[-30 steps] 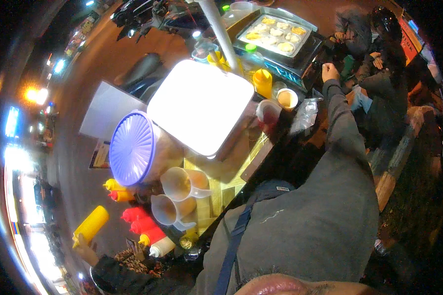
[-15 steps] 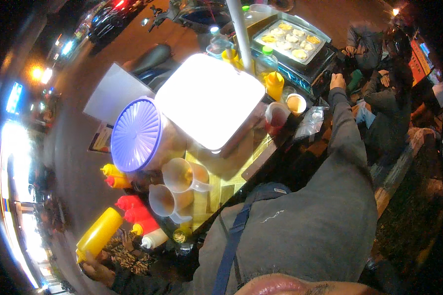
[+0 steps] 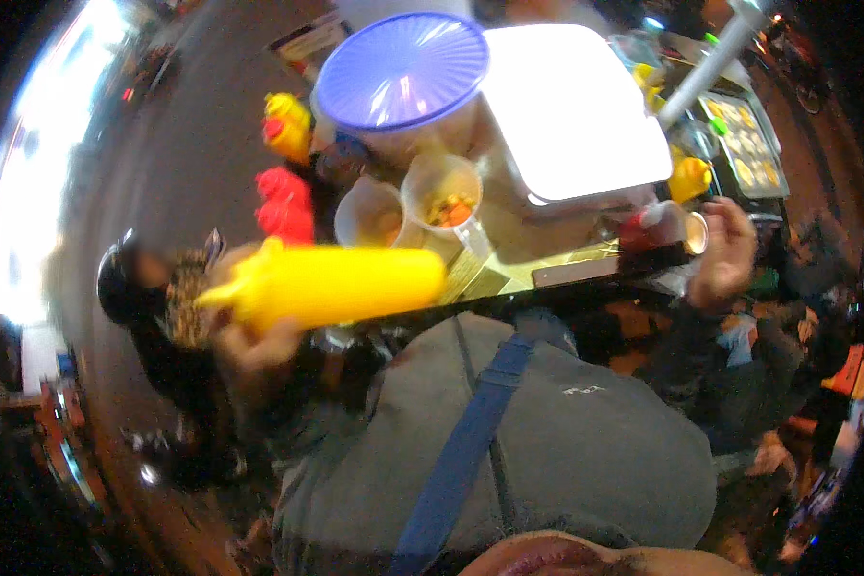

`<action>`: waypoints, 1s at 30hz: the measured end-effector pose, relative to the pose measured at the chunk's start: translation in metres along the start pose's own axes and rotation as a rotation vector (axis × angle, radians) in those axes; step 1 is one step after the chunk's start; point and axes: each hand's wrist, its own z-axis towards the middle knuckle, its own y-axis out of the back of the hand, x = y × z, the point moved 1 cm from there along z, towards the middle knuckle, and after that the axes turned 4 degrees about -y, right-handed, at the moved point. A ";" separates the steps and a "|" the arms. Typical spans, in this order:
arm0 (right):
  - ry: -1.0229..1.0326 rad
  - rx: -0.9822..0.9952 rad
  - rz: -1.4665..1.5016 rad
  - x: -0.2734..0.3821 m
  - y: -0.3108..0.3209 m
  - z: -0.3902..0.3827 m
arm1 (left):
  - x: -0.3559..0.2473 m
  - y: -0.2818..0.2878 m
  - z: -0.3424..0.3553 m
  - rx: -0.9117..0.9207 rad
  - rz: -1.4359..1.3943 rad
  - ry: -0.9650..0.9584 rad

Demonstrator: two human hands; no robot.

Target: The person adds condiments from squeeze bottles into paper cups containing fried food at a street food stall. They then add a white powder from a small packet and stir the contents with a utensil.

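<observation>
In front of my chest on the left, my left hand [image 3: 254,336] grips a large yellow squeeze bottle [image 3: 345,285] near its nozzle end. The bottle lies sideways, nozzle to the left, blurred by motion. My right hand [image 3: 726,257] is at the right, its fingers pointing up and apart, next to a small cup [image 3: 696,232] with a pale rim. I cannot tell whether it touches that cup. A container of dark red contents [image 3: 650,230] stands beside the cup. Behind the bottle are two translucent measuring jugs [image 3: 441,197] [image 3: 367,213]; the right one has yellow and orange bits at its bottom.
A tub with a purple lid [image 3: 403,72] and a bright white box top [image 3: 580,110] stand at the back. Red squeeze bottles [image 3: 285,206] and yellow ones [image 3: 288,125] line the left edge. A pole [image 3: 710,62] rises near a tray of round food [image 3: 744,144]. People are around.
My view has turned. The yellow bottle has come in from the far left to before my chest. My right hand has drawn back from beside the food tray to the small cup.
</observation>
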 end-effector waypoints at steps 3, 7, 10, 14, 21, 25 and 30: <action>0.441 0.653 -0.058 0.066 -0.090 -0.038 | -0.006 -0.071 -0.007 0.090 0.069 0.182; 0.386 1.053 0.081 0.100 -0.155 -0.067 | 0.005 -0.124 -0.004 0.143 -0.042 0.155; 0.511 0.993 -0.023 0.106 -0.168 -0.056 | 0.018 -0.114 -0.018 0.041 -0.063 0.216; 0.852 0.751 -0.607 0.099 -0.167 -0.002 | 0.039 -0.058 -0.045 -0.241 0.086 0.210; 1.285 0.747 -0.729 0.091 -0.208 0.026 | 0.089 0.028 -0.088 -0.665 0.465 0.192; 1.493 0.663 -0.765 0.092 -0.227 0.025 | 0.119 0.037 -0.104 -0.696 0.475 0.236; 1.543 0.687 -0.820 0.094 -0.235 0.027 | 0.140 0.029 -0.112 -0.696 0.392 0.271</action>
